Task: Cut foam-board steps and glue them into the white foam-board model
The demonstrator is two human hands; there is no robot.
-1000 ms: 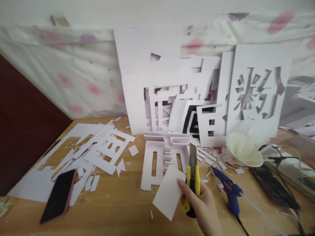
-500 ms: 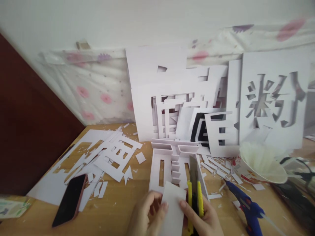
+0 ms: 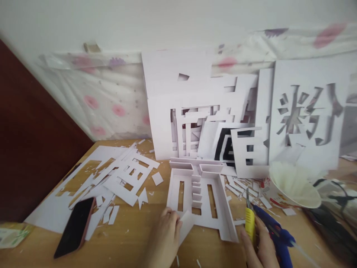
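Note:
My left hand pinches a small white card at the lower left corner of a white foam-board letter form. That form lies on the table with raised walls and rectangular openings. In my right hand is a yellow utility knife, its blade pointing up and away. The knife is right of the form, beside a blue glue gun that my right hand partly covers.
A black phone and cut white sheets lie on the left. Perforated white boards lean on the wall. At the right are a bowl of translucent sticks, narrow white offcuts and dark cables.
My right hand has let go of the white card and moved right with the knife. My left hand still holds the card, now tilted and lower left of the form.

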